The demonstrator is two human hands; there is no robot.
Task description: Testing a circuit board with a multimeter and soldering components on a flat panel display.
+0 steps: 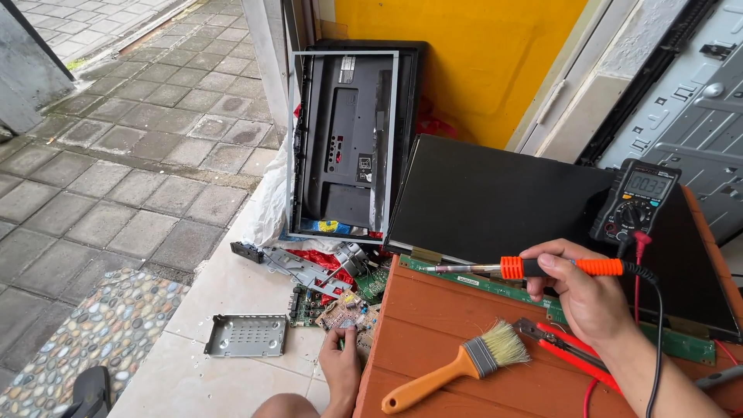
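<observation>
Right hand (pixel 586 298): one soldering iron (pixel 534 268), pinched between thumb and fingers, tip over the one green board strip (pixel 542 298) at the table's (pixel 433 340) far edge. Left hand (pixel 340 370): fingers closed on one small circuit board (pixel 346 313) on the floor. One paintbrush (pixel 457 368), one multimeter (pixel 636 201), one dark screen panel (pixel 495 197).

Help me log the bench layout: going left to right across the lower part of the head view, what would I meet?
Perforated metal plate → left hand by the loose circuit boards → paintbrush → right hand holding the orange-gripped soldering iron → multimeter.
</observation>
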